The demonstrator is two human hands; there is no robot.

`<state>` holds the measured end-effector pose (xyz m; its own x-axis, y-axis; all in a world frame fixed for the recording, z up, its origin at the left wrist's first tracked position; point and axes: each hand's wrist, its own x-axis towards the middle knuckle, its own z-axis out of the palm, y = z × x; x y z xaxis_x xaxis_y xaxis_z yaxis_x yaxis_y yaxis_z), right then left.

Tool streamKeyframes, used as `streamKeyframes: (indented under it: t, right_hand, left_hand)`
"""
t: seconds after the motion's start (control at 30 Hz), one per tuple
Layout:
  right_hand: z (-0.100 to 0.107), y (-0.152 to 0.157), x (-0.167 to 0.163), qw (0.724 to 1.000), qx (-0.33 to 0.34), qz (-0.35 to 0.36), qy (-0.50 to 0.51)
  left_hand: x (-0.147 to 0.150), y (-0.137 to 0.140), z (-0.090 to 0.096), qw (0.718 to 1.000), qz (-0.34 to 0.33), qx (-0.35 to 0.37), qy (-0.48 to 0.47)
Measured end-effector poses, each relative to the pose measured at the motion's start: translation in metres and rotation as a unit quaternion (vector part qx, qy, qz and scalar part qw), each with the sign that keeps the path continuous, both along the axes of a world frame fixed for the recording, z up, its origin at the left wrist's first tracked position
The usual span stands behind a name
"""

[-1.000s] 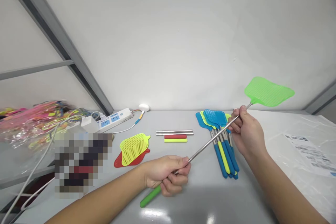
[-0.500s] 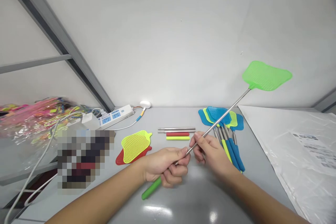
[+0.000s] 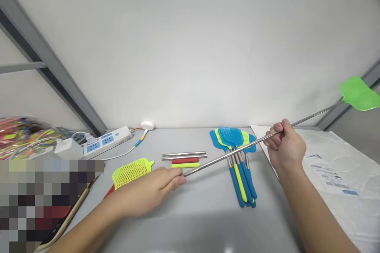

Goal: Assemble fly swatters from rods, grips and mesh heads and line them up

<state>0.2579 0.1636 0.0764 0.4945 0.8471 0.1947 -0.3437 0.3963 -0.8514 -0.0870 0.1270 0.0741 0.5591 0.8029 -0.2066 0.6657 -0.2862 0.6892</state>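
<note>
Both my hands are on a fly swatter with a bright green mesh head [image 3: 360, 94] and a long thin metal rod [image 3: 219, 159]. My left hand [image 3: 148, 190] is closed around its lower end, hiding the green handle. Farther up, my right hand [image 3: 285, 146] grips the rod between thumb and fingers, with the head beyond it at the far right. Below the rod lies a bundle of blue and yellow fly swatters [image 3: 242, 178], heads toward the wall. A yellow swatter head [image 3: 132, 172] partly covers a red one [image 3: 109, 192] beside my left forearm.
Metal rods [image 3: 184, 155], a red handle [image 3: 185, 161] and a yellow handle [image 3: 185, 165] lie mid-table. A power strip [image 3: 107, 141] with cables and bagged colourful items [image 3: 26, 136] are at left. White plastic packaging [image 3: 326, 166] covers the right side.
My right hand has moved right along with the green head, and the metal rod between my hands now shows much longer. My left hand has shifted left. The camera view has turned slightly right.
</note>
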Motion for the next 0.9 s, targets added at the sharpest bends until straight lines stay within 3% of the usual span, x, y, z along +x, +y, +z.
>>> streamKeyframes:
  t: [0.1, 0.27, 0.47, 0.7, 0.9]
  right_hand:
    - [-0.001, 0.0, 0.001, 1.0, 0.007, -0.01, 0.003]
    - [-0.011, 0.004, -0.012, 1.0, -0.011, -0.003, 0.021]
    - [-0.022, 0.0, -0.042, 0.996, -0.055, 0.029, 0.064]
    - [-0.03, -0.01, -0.071, 0.984, -0.099, 0.144, 0.023]
    - [-0.022, -0.011, -0.057, 0.992, -0.08, 0.088, 0.038]
  left_hand:
    - [-0.003, 0.002, -0.001, 0.987, 0.019, 0.135, 0.089]
    - [-0.006, 0.017, -0.008, 0.948, 0.046, 0.253, 0.186]
    - [-0.016, 0.034, -0.015, 0.876, 0.031, 0.439, 0.197]
    - [-0.006, 0.029, -0.024, 0.843, 0.029, 0.509, 0.172]
    - [-0.011, 0.029, -0.024, 0.822, 0.059, 0.549, 0.139]
